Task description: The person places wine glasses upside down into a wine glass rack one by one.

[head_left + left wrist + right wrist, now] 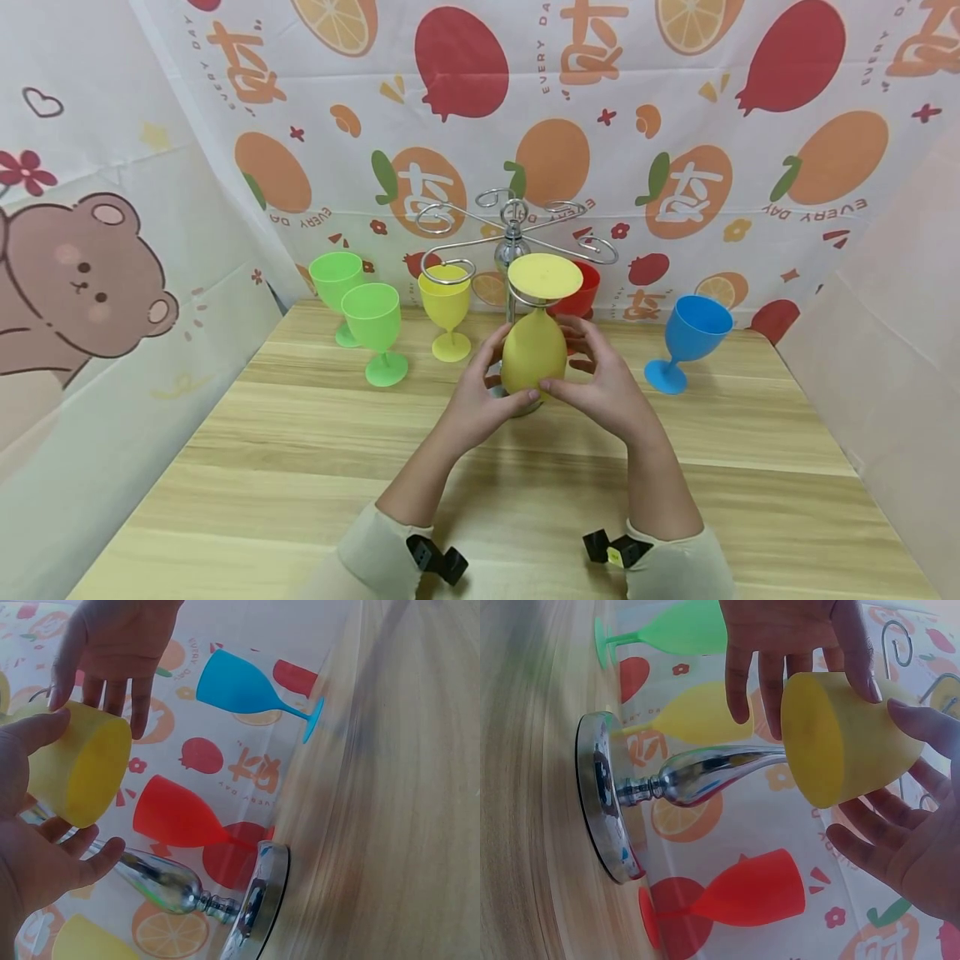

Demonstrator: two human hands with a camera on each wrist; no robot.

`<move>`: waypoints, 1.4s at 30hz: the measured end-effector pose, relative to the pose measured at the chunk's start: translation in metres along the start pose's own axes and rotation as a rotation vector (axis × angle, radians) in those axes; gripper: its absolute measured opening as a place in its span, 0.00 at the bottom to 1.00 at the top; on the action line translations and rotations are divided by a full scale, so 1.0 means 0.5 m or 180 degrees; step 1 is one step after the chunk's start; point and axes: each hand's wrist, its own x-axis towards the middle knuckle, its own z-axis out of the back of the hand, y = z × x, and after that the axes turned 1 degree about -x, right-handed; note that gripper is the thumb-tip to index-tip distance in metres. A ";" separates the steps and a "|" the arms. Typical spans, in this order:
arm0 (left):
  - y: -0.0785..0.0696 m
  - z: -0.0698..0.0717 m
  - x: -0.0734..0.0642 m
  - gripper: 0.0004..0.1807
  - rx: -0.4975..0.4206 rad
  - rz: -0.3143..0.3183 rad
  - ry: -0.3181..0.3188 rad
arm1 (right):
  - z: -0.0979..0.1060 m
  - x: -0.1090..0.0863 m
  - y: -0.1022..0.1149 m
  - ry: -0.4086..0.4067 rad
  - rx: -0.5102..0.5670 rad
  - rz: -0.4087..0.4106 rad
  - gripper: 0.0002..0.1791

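Note:
An upside-down yellow goblet (534, 354) is held between both hands in front of a chrome stand (513, 252). Its round foot faces up, and a wire hook of the stand passes just beneath that foot, around the stem. My left hand (480, 398) grips the bowl from the left, thumb on the near side. From the right, my right hand (602, 390) holds the same bowl, its thumb close to the other thumb. Both wrist views show the goblet's open mouth (101, 772) pointing down towards the table, above the stand's round base (600, 799).
Two green goblets (372, 321) and another yellow goblet (447, 308) stand upright at the left. Behind the right hand is a red goblet (588, 287), partly hidden. A blue goblet (696, 329) stands at the right. Patterned cloth (480, 92) backs the wooden table (300, 483).

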 end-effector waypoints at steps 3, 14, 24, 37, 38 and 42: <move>-0.023 0.002 -0.007 0.49 -0.0012 0.0028 0.0018 | 0.000 0.000 0.001 0.0006 -0.0002 -0.0006 0.47; -0.020 0.005 -0.007 0.47 -0.0053 -0.0020 0.0001 | -0.002 0.002 0.001 0.0018 -0.0010 0.0015 0.47; 0.029 0.013 0.005 0.44 -0.0126 -0.0147 -0.0079 | -0.002 0.002 0.005 0.0035 0.0004 -0.0038 0.46; 0.061 0.043 0.029 0.25 -0.0217 -0.0524 -0.0315 | 0.000 0.007 0.001 0.0030 0.0022 -0.0127 0.46; 0.065 0.046 0.032 0.23 -0.0240 -0.0507 -0.0316 | -0.001 0.007 0.001 0.0030 0.0023 -0.0132 0.45; 0.072 0.056 0.043 0.23 -0.0257 -0.0435 -0.0354 | -0.002 0.010 0.003 0.0031 0.0003 -0.0141 0.45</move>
